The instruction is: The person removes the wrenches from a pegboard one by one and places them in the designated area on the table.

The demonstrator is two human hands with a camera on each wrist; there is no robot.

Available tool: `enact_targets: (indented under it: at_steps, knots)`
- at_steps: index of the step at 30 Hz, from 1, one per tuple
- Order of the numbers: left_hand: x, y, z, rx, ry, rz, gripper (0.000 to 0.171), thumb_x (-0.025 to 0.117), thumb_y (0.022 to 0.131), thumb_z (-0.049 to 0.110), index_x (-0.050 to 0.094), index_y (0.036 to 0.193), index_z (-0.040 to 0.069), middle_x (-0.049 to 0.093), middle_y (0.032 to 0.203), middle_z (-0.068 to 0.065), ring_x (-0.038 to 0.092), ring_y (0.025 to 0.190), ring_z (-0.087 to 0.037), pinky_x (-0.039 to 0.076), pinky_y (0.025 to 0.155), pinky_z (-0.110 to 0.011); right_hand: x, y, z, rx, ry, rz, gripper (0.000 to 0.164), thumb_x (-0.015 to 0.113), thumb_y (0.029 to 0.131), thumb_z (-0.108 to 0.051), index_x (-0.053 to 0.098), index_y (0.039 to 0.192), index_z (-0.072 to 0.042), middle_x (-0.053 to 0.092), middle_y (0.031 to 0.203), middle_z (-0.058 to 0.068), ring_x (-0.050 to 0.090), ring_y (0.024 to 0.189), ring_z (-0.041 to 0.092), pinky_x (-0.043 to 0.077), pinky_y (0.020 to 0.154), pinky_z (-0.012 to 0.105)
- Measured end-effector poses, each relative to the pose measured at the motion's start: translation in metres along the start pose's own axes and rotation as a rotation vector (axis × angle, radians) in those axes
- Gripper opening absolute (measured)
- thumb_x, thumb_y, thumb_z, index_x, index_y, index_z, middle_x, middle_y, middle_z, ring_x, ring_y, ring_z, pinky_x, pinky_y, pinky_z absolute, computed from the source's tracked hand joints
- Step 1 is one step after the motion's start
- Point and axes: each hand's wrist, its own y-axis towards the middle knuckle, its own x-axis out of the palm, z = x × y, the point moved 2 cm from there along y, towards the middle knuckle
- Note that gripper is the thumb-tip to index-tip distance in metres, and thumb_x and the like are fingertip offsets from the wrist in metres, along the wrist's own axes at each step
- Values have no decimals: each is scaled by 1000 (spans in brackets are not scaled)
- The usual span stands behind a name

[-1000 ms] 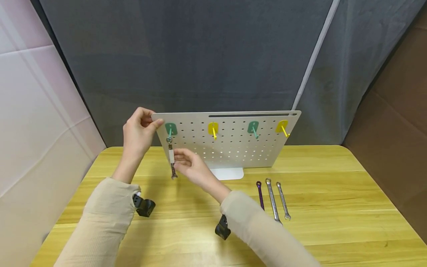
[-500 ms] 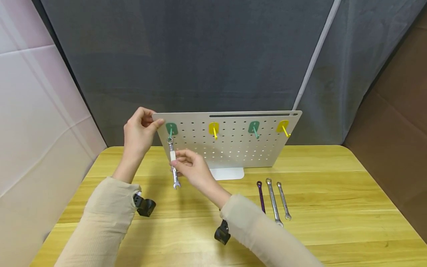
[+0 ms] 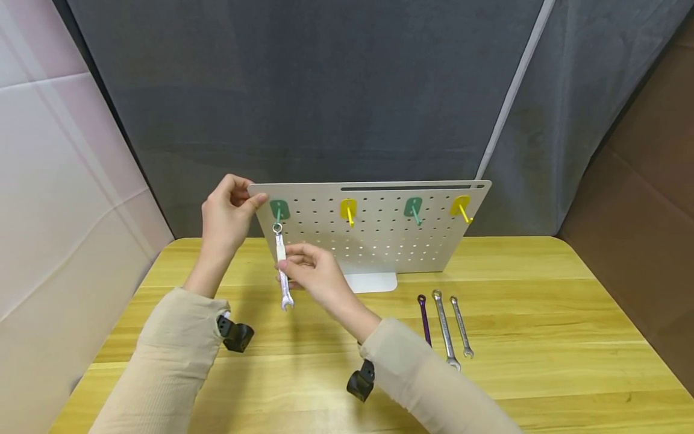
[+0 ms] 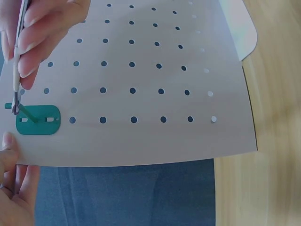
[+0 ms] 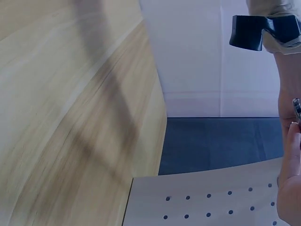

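Note:
My left hand (image 3: pixel 225 211) pinches the top left corner of the grey pegboard (image 3: pixel 379 238), thumb in front. In my right hand (image 3: pixel 314 268) is a silver combination wrench (image 3: pixel 284 280), pinched near its middle where a white band wraps the shank. Its ring end is up, at the tip of the leftmost green hook (image 3: pixel 279 211); its open end points down. In the left wrist view the ring of the wrench (image 4: pixel 16 106) sits at the hook's tip (image 4: pixel 8 106). The right wrist view shows only a little of the wrench (image 5: pixel 297 108).
Along the board are a yellow hook (image 3: pixel 348 210), another green hook (image 3: pixel 414 208) and a second yellow hook (image 3: pixel 461 207). On the wooden table (image 3: pixel 542 337) lie a purple wrench (image 3: pixel 424 319) and two silver wrenches, one longer (image 3: pixel 446 328) and one shorter (image 3: pixel 461 325).
The wrench's lower end has swung slightly down and toward me, and its face has turned to show brighter. The right thumb now lies across the shank. My left hand stays on the board's corner.

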Motion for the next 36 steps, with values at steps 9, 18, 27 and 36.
enact_targets:
  at_steps: [9,18,27,36]
  knots:
    - [0,0,0,6,-6,4,28,69,87,17,58,106,0,58,87,-3,47,72,0,37,65,-11,1,-1,-2,21,33,9,33,59,91,-1,55,123,6,62,111,28,63,75,7,58,79,30]
    - [0,0,-1,4,-8,-2,28,68,88,18,58,106,0,57,87,-2,47,73,0,38,66,-12,2,1,-5,-16,26,11,33,60,91,0,55,123,5,62,113,28,65,79,10,57,79,31]
    - [0,0,0,3,-7,-1,28,68,88,19,58,106,0,58,88,-4,47,73,-1,38,68,-14,-8,-5,-1,-29,-12,24,27,59,93,-7,56,116,6,63,107,25,66,80,12,58,77,32]
    - [1,2,-2,-11,2,4,27,69,87,18,59,104,1,55,84,1,47,73,0,38,68,-14,-30,-16,15,19,-85,36,26,59,92,-5,56,114,7,63,103,19,64,77,9,58,74,30]
